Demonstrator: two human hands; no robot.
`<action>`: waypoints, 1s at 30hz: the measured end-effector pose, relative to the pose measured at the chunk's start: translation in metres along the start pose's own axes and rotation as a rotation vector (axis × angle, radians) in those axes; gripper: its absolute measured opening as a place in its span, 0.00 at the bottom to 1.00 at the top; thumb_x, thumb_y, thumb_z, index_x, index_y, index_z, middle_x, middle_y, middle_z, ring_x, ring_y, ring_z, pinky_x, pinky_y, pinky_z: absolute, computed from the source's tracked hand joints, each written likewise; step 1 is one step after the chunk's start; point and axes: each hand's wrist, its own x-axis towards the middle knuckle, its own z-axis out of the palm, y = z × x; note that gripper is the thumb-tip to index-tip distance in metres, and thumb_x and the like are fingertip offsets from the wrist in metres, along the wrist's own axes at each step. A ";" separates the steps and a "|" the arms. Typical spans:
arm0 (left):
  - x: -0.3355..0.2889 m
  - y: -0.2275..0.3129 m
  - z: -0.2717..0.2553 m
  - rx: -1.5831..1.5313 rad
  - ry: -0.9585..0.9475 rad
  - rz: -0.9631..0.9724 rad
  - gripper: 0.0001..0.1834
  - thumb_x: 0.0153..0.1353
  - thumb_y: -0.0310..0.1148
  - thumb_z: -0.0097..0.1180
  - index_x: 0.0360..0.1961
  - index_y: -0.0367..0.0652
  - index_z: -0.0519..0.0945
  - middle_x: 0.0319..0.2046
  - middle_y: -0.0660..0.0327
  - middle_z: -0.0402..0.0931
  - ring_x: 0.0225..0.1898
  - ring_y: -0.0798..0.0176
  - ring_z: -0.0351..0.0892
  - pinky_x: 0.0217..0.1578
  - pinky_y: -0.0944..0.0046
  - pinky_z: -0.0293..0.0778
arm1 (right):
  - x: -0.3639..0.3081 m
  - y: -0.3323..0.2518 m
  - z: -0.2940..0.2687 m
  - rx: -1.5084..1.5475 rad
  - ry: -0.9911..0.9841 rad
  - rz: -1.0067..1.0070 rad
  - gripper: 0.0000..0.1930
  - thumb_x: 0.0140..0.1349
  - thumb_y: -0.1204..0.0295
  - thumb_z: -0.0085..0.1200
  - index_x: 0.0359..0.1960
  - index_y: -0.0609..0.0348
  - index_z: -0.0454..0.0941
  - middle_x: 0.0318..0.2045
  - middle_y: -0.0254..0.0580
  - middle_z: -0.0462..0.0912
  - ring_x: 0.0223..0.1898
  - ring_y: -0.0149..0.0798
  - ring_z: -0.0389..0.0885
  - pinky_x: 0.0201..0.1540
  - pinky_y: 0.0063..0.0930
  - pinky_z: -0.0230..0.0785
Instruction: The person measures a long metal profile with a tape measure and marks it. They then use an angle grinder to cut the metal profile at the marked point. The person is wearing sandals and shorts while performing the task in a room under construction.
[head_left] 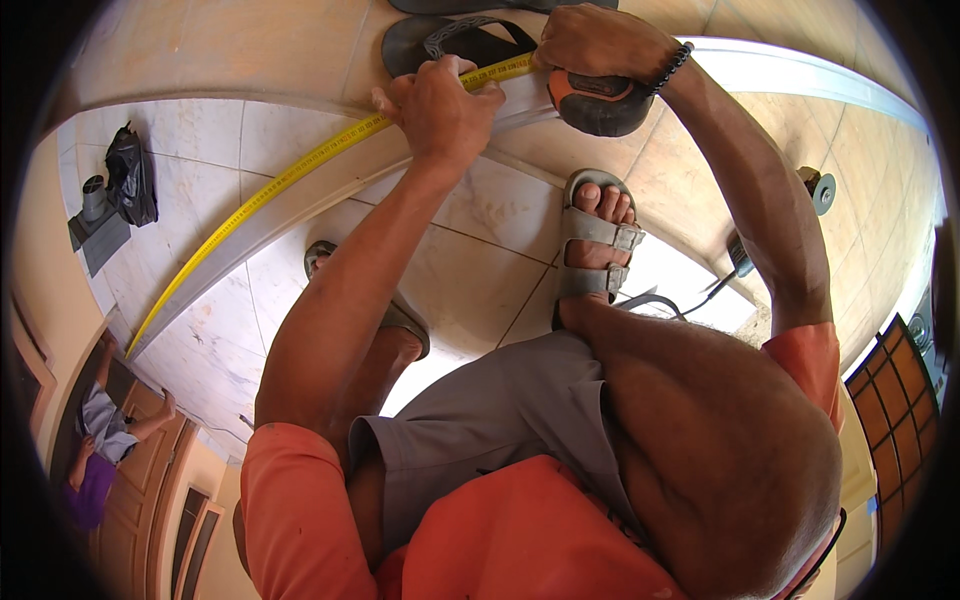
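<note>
A yellow tape measure blade runs along a long pale metal bar lying across the floor. My left hand is closed on the blade, its fingertips at the bar's edge. To the right, my right hand is closed around the black and orange tape measure case, from which the blade comes out. The right fingertips are curled at the blade's mouth and partly hidden. The far end of the blade reaches the left side, near a doorway.
A black flip-flop lies just beyond the bar. My sandalled foot stands close on the near side. A tool with a round disc and a cord is at right. A black bag lies far left; another person is beyond.
</note>
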 end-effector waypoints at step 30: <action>0.009 -0.003 -0.001 -0.004 -0.063 -0.064 0.19 0.47 0.43 0.64 0.42 0.51 0.86 0.33 0.54 0.83 0.52 0.47 0.71 0.67 0.38 0.38 | 0.011 0.010 0.004 -0.114 0.024 -0.081 0.08 0.55 0.66 0.53 0.26 0.53 0.84 0.27 0.41 0.83 0.30 0.43 0.82 0.33 0.36 0.75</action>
